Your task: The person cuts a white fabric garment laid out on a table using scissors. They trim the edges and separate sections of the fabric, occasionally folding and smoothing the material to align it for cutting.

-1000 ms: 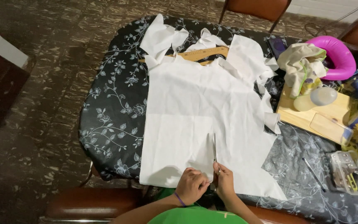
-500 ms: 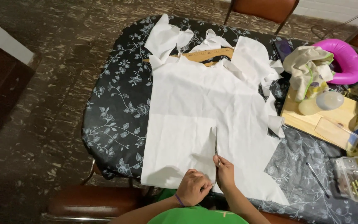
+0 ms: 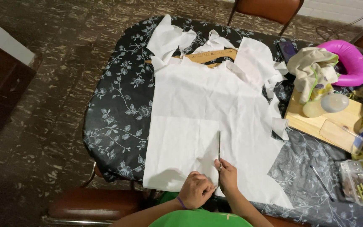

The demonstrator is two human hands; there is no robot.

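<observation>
- While we lean over it, the table (image 3: 118, 126) under its black cloth with a pale flower pattern fills most of the view.
- Across its middle we have a large white fabric (image 3: 206, 113) spread flat, its near edge at our hands and its far end ragged with cut strips.
- At that far end we see a wooden ruler (image 3: 209, 56) lying partly under the fabric.
- To the right we see a wooden board (image 3: 316, 124), with a bright pink ring (image 3: 349, 63) beyond it.
- Our left hand (image 3: 196, 190) presses down on the near edge of the fabric, fingers curled together.
- Our right hand (image 3: 227, 176) sits just beside it, fingers closed around the handles of the scissors (image 3: 219, 147).
- We see the slim blades point away from us along a cut in the fabric; we cannot tell whether they are apart.
</observation>
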